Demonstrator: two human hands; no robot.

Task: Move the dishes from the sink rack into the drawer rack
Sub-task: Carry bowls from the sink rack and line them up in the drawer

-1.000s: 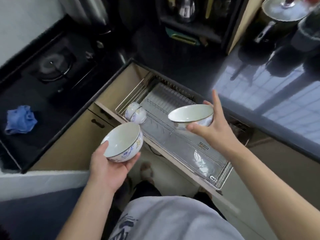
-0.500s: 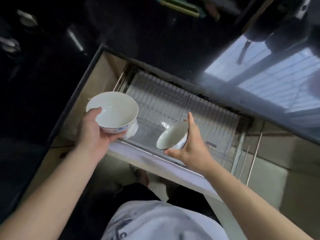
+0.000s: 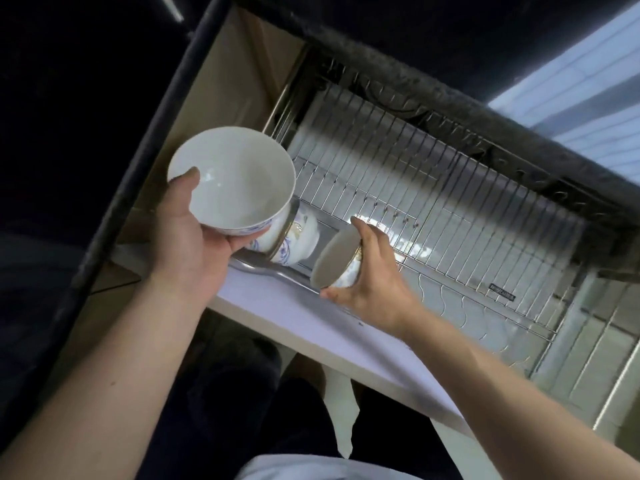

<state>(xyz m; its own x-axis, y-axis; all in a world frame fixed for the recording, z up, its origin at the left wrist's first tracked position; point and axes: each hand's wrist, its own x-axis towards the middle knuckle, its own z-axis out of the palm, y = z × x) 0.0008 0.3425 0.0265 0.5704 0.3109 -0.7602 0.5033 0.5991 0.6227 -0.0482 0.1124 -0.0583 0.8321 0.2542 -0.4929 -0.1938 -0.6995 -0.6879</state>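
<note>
A dark kitchen countertop (image 3: 485, 36) runs across the top of the head view, and beneath its edge a pulled-out drawer holds a wire drawer rack (image 3: 450, 188) of thin metal rods over a pale tray. The drawer's white front panel (image 3: 311, 317) crosses the middle of the view, just above the person's dark-clad legs.

The left hand (image 3: 187, 237) holds a large white bowl (image 3: 239, 181) above the left end of the rack, the thumb hooked over the near rim and the fingers curled beneath its blue-patterned base. The bowl is tipped so its pale interior faces the camera.

The right hand (image 3: 374, 278) grips a smaller bowl (image 3: 336, 261), turned on edge with its opening facing left; a finger lies over the top of the rim and the thumb presses at the bottom edge. This bowl sits low at the front of the rack, just inside the front rail; whether it touches the wires cannot be told.

Between the two held bowls, bowls already in the rack (image 3: 294, 237) stand on edge at the left front corner, white with blue and gold floral decoration, partly hidden by the large bowl. The smaller bowl is just beside them on the right.

The rest of the rack's rods stretch away to the right, blurred by motion.
</note>
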